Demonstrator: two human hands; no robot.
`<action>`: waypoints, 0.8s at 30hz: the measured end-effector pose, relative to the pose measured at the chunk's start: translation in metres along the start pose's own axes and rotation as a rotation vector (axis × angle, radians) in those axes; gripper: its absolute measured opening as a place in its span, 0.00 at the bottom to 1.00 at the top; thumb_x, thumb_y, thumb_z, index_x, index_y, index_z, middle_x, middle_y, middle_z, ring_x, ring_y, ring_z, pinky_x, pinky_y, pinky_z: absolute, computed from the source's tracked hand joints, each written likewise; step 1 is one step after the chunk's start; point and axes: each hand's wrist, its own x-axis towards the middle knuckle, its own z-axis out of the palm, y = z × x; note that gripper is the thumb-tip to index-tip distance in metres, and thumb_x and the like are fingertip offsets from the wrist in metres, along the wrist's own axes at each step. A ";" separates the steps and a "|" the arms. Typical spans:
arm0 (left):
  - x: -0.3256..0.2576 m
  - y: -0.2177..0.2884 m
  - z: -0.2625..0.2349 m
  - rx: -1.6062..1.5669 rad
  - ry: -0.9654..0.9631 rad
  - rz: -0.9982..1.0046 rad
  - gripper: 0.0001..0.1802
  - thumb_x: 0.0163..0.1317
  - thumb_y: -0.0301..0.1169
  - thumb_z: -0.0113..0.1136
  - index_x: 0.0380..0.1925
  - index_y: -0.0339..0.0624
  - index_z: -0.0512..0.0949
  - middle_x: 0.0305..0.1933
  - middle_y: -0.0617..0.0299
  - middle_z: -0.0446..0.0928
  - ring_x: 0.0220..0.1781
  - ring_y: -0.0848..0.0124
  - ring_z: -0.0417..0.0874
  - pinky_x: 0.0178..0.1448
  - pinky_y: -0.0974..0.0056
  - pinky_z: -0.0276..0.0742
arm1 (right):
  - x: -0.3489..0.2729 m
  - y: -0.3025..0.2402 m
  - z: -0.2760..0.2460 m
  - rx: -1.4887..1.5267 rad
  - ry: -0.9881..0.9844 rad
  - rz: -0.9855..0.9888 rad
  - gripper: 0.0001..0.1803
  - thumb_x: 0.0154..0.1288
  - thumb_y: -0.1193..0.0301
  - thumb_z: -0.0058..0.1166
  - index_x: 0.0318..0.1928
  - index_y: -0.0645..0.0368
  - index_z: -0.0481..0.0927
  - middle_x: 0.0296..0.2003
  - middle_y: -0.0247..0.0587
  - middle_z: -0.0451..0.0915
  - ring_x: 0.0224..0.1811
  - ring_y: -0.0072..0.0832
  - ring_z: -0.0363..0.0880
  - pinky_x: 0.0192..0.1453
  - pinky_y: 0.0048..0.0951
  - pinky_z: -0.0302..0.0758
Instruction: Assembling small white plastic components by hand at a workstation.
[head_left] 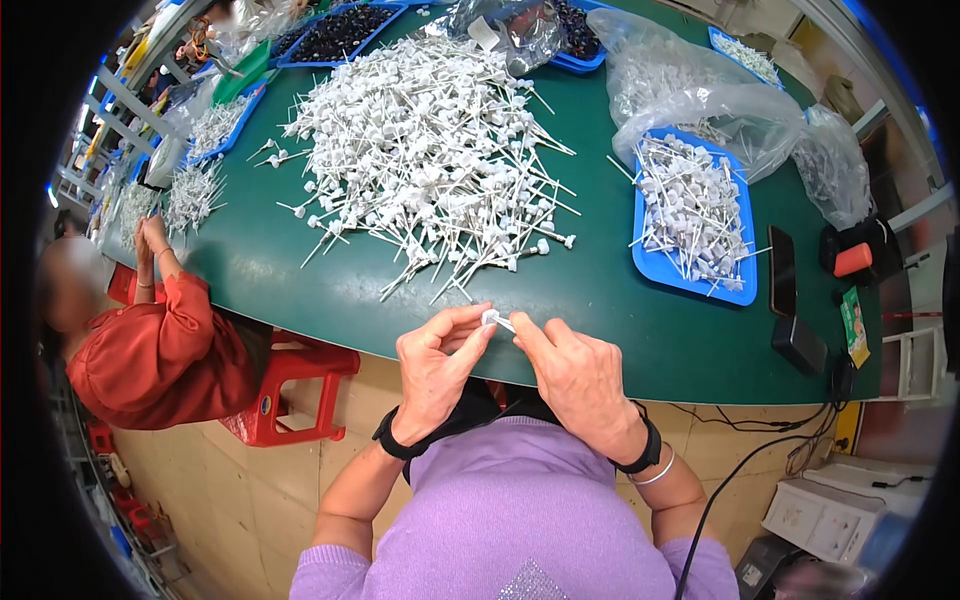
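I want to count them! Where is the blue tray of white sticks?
In the head view, the blue tray sits on the person's right, beside a black phone.

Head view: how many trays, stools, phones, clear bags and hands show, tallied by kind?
Blue trays, wholly or partly seen, one by the right hand: 6
Red stool: 1
Dark phone: 1
Clear plastic bags, one behind that tray: 3
Wearer's hands, left hand and right pinching a small white piece: 2
Total: 13
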 end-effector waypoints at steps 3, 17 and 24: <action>0.000 0.004 -0.001 0.051 -0.002 0.011 0.14 0.64 0.18 0.64 0.50 0.30 0.81 0.44 0.57 0.86 0.45 0.74 0.86 0.52 0.71 0.82 | 0.002 0.000 -0.004 -0.007 -0.021 -0.007 0.15 0.68 0.67 0.58 0.52 0.54 0.79 0.24 0.39 0.74 0.22 0.34 0.82 0.23 0.35 0.76; -0.001 0.014 -0.001 0.298 -0.037 0.102 0.13 0.63 0.18 0.65 0.48 0.33 0.83 0.41 0.58 0.87 0.41 0.77 0.86 0.48 0.72 0.83 | 0.003 0.003 -0.011 -0.086 -0.085 -0.072 0.22 0.56 0.75 0.57 0.54 0.57 0.77 0.28 0.38 0.76 0.25 0.33 0.83 0.25 0.32 0.79; -0.001 0.007 -0.003 0.030 -0.022 -0.061 0.12 0.64 0.20 0.65 0.48 0.31 0.82 0.42 0.56 0.86 0.42 0.76 0.86 0.48 0.73 0.82 | 0.016 0.012 -0.031 -0.047 -0.158 -0.080 0.14 0.63 0.72 0.57 0.50 0.54 0.78 0.25 0.39 0.76 0.22 0.35 0.82 0.23 0.35 0.77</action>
